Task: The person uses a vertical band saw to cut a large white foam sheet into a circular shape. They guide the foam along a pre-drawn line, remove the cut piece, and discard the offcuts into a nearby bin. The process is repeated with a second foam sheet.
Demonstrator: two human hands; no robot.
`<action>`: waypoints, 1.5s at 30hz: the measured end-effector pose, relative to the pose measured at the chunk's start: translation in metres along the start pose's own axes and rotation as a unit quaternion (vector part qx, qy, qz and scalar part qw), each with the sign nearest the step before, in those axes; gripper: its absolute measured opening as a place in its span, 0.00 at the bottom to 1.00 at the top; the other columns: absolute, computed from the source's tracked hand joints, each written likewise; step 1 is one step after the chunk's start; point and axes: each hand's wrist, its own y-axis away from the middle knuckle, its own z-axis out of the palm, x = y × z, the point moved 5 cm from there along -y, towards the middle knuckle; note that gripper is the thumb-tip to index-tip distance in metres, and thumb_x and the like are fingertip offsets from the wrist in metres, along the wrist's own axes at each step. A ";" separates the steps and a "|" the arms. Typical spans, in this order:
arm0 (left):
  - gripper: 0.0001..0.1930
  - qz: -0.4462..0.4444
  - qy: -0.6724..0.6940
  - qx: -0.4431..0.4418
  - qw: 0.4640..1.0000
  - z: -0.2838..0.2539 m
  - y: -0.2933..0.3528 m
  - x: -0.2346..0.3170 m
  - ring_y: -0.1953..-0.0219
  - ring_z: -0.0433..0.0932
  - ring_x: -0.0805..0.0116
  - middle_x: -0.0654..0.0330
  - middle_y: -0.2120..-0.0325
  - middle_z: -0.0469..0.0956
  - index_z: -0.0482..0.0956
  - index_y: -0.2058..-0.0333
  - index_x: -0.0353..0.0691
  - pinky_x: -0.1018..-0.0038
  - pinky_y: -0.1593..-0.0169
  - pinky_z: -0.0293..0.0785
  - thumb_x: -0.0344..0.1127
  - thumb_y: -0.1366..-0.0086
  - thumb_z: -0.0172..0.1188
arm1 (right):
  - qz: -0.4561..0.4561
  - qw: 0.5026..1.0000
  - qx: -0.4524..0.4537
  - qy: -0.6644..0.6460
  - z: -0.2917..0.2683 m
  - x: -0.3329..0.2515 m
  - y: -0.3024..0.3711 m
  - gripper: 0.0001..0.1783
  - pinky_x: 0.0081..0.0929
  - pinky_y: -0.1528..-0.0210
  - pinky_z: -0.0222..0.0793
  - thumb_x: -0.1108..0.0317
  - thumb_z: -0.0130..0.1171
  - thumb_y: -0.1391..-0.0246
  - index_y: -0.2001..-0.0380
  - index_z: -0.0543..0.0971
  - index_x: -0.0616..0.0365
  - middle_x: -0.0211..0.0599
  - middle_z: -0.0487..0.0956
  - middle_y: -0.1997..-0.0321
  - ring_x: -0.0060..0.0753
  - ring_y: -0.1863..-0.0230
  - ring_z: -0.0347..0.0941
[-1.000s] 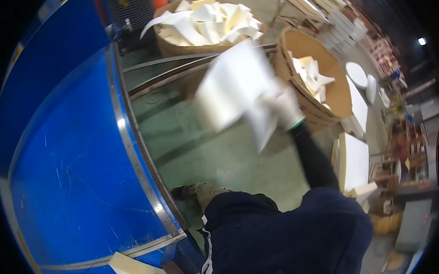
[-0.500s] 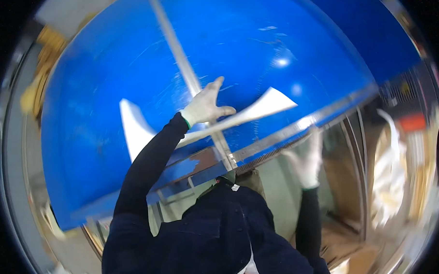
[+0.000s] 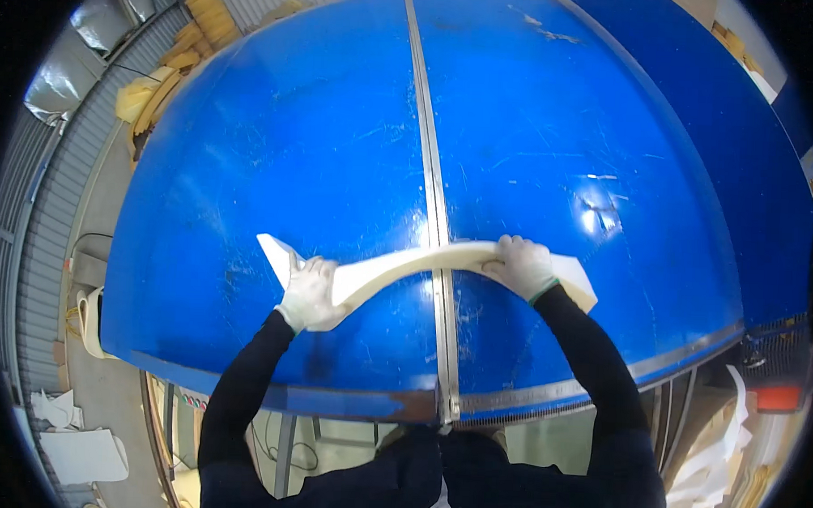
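A long white curved piece of foam-like material arches across the blue tabletop, its middle bowed away from me. My left hand, in a white glove, grips it near its left end, which tapers to a point. Toward its right end my right hand, also white-gloved, is closed on it with the fingers over the far edge. The piece passes over the metal strip that divides the table. Whether it rests on the surface or is slightly lifted, I cannot tell.
A metal ruler-like edge runs along the table's near right side. White offcuts lie on the floor at left. Yellowish stacked pieces stand beyond the far left edge. At right are white scraps and a red object.
My right hand has come up from beside the table edge and taken hold of the white piece. My left hand has shifted to its left end; the piece now arches away from me.
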 end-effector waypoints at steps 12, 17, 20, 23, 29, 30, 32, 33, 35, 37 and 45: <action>0.49 -0.306 0.032 0.063 0.949 -0.030 -0.204 -0.088 0.42 0.71 0.41 0.40 0.47 0.73 0.75 0.48 0.31 0.32 0.37 0.52 0.74 0.53 0.64 | 0.219 0.976 0.015 -0.004 -0.010 0.153 -0.228 0.29 0.45 0.54 0.79 0.40 0.65 0.52 0.64 0.86 0.57 0.48 0.86 0.60 0.48 0.58 0.84; 0.53 -0.090 0.007 0.076 0.993 -0.009 -0.114 0.011 0.43 0.69 0.42 0.40 0.51 0.73 0.73 0.49 0.25 0.38 0.33 0.51 0.74 0.56 0.68 | -0.050 0.981 -0.183 -0.049 -0.082 0.053 -0.073 0.30 0.44 0.51 0.75 0.40 0.71 0.63 0.66 0.84 0.56 0.47 0.83 0.56 0.53 0.56 0.80; 0.59 0.012 0.126 0.157 0.980 -0.018 -0.093 0.094 0.41 0.67 0.38 0.36 0.47 0.70 0.66 0.42 0.21 0.37 0.31 0.48 0.69 0.59 0.74 | -0.315 0.936 -0.136 -0.075 -0.084 -0.025 -0.009 0.23 0.51 0.24 0.47 0.46 0.73 0.65 0.71 0.87 0.52 0.55 0.62 0.28 0.58 0.26 0.53; 0.55 0.092 0.307 0.163 0.933 -0.023 -0.091 0.093 0.30 0.53 0.33 0.32 0.34 0.57 0.55 0.34 0.23 0.38 0.29 0.42 0.54 0.52 0.73 | -0.295 0.942 -0.159 -0.013 -0.064 -0.052 -0.013 0.23 0.59 0.23 0.38 0.45 0.72 0.65 0.69 0.88 0.51 0.55 0.58 0.26 0.60 0.24 0.47; 0.47 0.060 -0.063 0.027 0.996 -0.047 -0.101 0.019 0.25 0.44 0.38 0.40 0.29 0.52 0.62 0.35 0.37 0.27 0.32 0.35 0.45 0.52 0.71 | -0.305 0.943 -0.132 0.038 -0.009 -0.037 -0.063 0.23 0.41 0.40 0.64 0.48 0.69 0.61 0.72 0.86 0.57 0.42 0.74 0.60 0.46 0.52 0.71; 0.47 0.080 -0.054 0.065 0.993 -0.030 -0.111 0.003 0.26 0.48 0.38 0.40 0.30 0.54 0.64 0.36 0.39 0.27 0.32 0.34 0.50 0.53 0.73 | -0.310 0.941 -0.127 0.036 -0.006 -0.039 -0.073 0.22 0.41 0.43 0.65 0.48 0.69 0.61 0.72 0.86 0.58 0.42 0.74 0.60 0.47 0.52 0.71; 0.39 0.065 -0.032 0.147 0.987 -0.013 -0.138 -0.017 0.37 0.64 0.41 0.44 0.44 0.70 0.73 0.46 0.37 0.34 0.37 0.54 0.56 0.51 0.73 | -0.314 0.940 -0.127 0.036 0.001 -0.035 -0.090 0.22 0.40 0.49 0.67 0.50 0.69 0.61 0.72 0.85 0.59 0.42 0.74 0.59 0.47 0.52 0.71; 0.36 0.035 -0.029 0.120 0.992 -0.016 -0.158 -0.016 0.42 0.69 0.42 0.46 0.50 0.73 0.74 0.49 0.37 0.39 0.41 0.62 0.56 0.50 0.72 | -0.289 0.949 -0.115 0.038 0.002 -0.025 -0.102 0.21 0.40 0.50 0.67 0.51 0.69 0.60 0.72 0.85 0.60 0.43 0.74 0.59 0.47 0.53 0.71; 0.31 0.006 -0.077 0.164 0.983 -0.003 -0.196 -0.032 0.55 0.74 0.48 0.52 0.63 0.74 0.76 0.59 0.35 0.52 0.55 0.75 0.59 0.48 0.70 | -0.246 0.964 -0.090 0.041 0.000 -0.004 -0.132 0.20 0.41 0.51 0.68 0.53 0.68 0.59 0.72 0.85 0.60 0.43 0.75 0.59 0.47 0.53 0.72; 0.30 -0.035 -0.030 0.139 0.989 0.002 -0.246 -0.039 0.57 0.78 0.48 0.47 0.64 0.77 0.77 0.62 0.32 0.56 0.54 0.77 0.58 0.42 0.67 | -0.164 0.983 -0.052 0.056 0.005 0.021 -0.172 0.17 0.43 0.51 0.71 0.57 0.65 0.57 0.68 0.85 0.59 0.46 0.76 0.58 0.49 0.53 0.74; 0.16 -0.089 -0.069 0.089 0.990 0.059 -0.190 -0.227 0.56 0.83 0.48 0.51 0.59 0.84 0.85 0.55 0.45 0.53 0.50 0.77 0.41 0.31 0.49 | 0.204 0.979 -0.018 0.003 0.004 0.132 -0.228 0.36 0.43 0.47 0.77 0.40 0.65 0.52 0.53 0.82 0.63 0.59 0.75 0.48 0.56 0.49 0.78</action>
